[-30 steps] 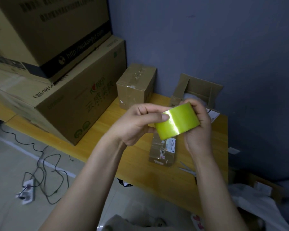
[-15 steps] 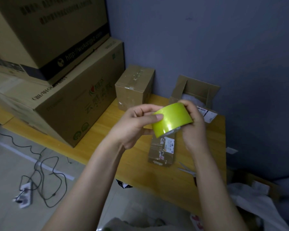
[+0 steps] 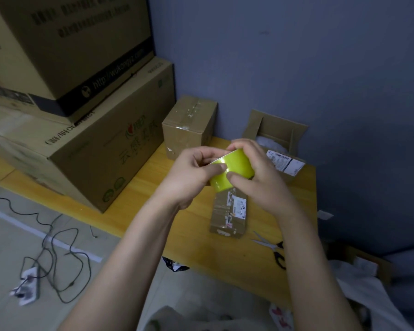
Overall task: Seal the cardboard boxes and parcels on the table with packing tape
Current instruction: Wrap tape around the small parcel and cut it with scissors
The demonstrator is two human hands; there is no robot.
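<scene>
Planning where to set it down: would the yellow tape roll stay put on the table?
On its round edge the tape roll would likely roll along the table; laid flat it should stay. Its glossy face looks slippery.

On the surface (image 3: 139, 199), stacked boxes (image 3: 101, 149) stand left, a small box (image 3: 189, 125) back centre, an open box (image 3: 276, 130) back right — before it lies a parcel (image 3: 227, 217), tape roll (image 3: 237, 172) above, scissors (image 3: 273, 249) to its right.
</scene>
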